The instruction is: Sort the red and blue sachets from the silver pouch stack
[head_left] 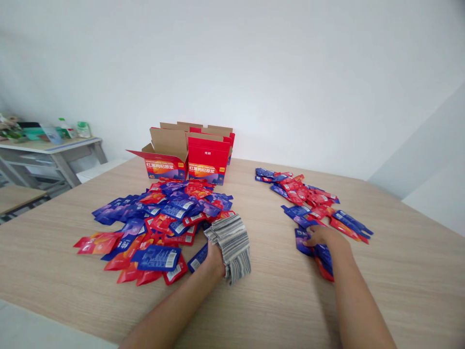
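My left hand [216, 261] is closed round a folded grey-and-white striped cloth [233, 245], beside the right edge of a large heap of red and blue pouches [170, 213]. One blue pouch [198, 258] lies partly under that hand. Farther right, my right hand [322, 236] grips a dark blue pouch [302, 241] at the near end of a looser row of pouches [300, 191]. Another blue pouch and a red one [323, 269] show below the palm; whether they are held too is hidden by the hand.
Open red cartons [207, 157] with raised flaps stand behind the heap, near the white wall. The wooden table [269, 300] reaches the wall at the back. At far left, a separate desk [54, 145] carries a plant, a cup and bottles.
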A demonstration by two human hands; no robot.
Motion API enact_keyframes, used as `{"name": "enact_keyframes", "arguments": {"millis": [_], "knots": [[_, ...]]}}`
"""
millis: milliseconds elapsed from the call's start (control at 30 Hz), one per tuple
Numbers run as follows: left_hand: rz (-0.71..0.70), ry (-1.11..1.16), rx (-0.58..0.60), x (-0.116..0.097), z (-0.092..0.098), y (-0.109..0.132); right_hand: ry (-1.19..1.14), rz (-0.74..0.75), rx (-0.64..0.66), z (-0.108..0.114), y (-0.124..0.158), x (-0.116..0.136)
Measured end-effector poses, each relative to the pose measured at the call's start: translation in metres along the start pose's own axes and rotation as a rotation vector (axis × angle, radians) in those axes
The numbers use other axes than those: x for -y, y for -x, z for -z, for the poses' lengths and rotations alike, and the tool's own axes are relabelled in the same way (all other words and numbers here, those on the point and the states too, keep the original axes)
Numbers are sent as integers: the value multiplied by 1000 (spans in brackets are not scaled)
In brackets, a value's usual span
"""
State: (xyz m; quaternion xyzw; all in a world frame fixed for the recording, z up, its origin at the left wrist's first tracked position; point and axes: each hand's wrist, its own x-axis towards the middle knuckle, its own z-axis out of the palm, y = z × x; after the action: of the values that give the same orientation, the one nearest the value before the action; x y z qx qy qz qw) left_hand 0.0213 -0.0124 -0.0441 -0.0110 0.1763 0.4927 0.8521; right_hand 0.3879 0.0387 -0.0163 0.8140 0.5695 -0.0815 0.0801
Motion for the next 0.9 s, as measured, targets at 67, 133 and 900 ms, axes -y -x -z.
{"name": "enact_keyframes", "arguments": {"millis": [67, 133, 900], "knots": [[10, -13, -13, 1, -4, 2, -14, -3, 50, -1, -2, 5], [15, -68, -66, 0, -7, 4, -36, 6, 93, -1, -4, 11], [68, -42, 183, -4, -5, 12, -1042, 747, -180, 71, 127, 135]]}}
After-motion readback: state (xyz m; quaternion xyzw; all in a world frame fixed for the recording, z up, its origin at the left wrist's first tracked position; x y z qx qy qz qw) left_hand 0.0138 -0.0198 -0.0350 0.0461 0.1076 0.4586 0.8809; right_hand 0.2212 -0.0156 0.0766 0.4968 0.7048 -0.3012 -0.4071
